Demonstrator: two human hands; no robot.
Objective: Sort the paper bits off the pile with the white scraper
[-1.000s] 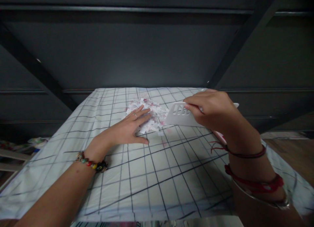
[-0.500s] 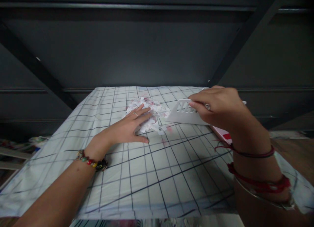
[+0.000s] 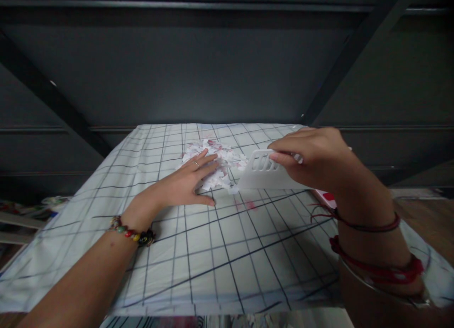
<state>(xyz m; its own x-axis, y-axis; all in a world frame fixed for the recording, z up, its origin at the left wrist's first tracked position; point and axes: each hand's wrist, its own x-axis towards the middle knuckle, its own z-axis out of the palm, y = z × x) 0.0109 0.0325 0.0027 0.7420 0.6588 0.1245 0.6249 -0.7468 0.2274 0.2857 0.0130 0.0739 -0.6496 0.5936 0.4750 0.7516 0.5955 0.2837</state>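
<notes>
Background: dark grey panelled wall [image 3: 198, 68].
Counter: covered by white cloth with dark grid lines [image 3: 177, 271].
Paper: heap of torn white paper scraps with pinkish marks [image 3: 229, 158], on the cloth, between the hands.
Left hand [image 3: 186, 182]: palm down, fingers spread over the heap's near-left side, thumb apart; colourful beaded bracelet [image 3: 131, 235] at wrist.
Right hand [image 3: 312, 153]: clamped on white flat slotted plastic scraper [image 3: 264, 179], left edge right beside the scraps.
Under right wrist: pink-and-red flat object [image 3: 328, 198], mostly hidden.
</notes>
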